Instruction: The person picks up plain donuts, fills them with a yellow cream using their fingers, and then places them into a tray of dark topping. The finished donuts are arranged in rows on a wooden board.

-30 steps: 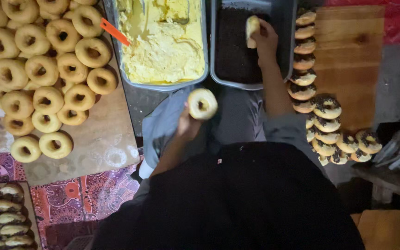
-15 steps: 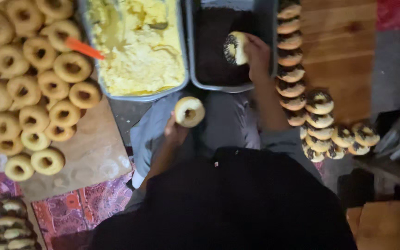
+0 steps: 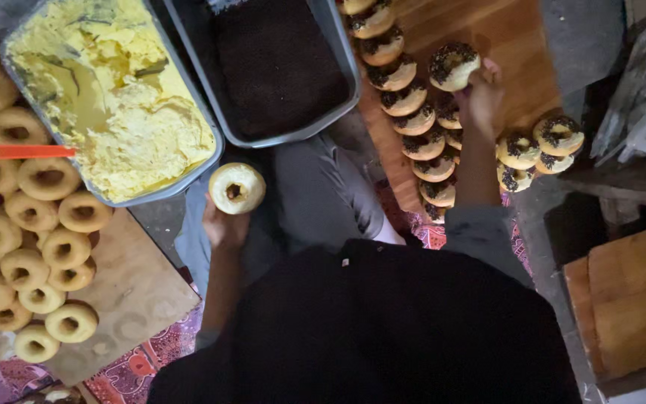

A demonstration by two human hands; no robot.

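- We see the right hand (image 3: 481, 93) now out over the brown wooden board (image 3: 521, 45), fingers closed round a ring doughnut with dark chocolate sprinkles on top (image 3: 451, 65); half a second back that hand was holding it in the dark tray, so the dipping looks done and this one is at the line of finished pieces.
- Sprinkled doughnut sits at the top right of the row of sprinkle-topped doughnuts (image 3: 413, 112), just beside it, not yet set down as far as we can tell.
- Left hand (image 3: 224, 224) holds up a cream-coated ring doughnut with no sprinkles (image 3: 237, 188), fingers wrapped under it, over the lap; same spot as before, we judge it next for dipping.
- Grey rectangular metal tray of dark chocolate sprinkles (image 3: 342, 67): filled flat, nothing else in it now.
- Grey rectangular metal tray of yellow cream (image 3: 188, 97) left of it: heaped, rough, partly scooped.
- Orange flat spatula (image 3: 28, 152) rests across the cream tray's left edge and onto the plain doughnuts.
- Plain unglazed ring doughnuts (image 3: 46, 247) crowd the pale wooden board on the left (image 3: 140, 292).
- Small cluster of sprinkled doughnuts (image 3: 536, 146) lies right of the forearm.
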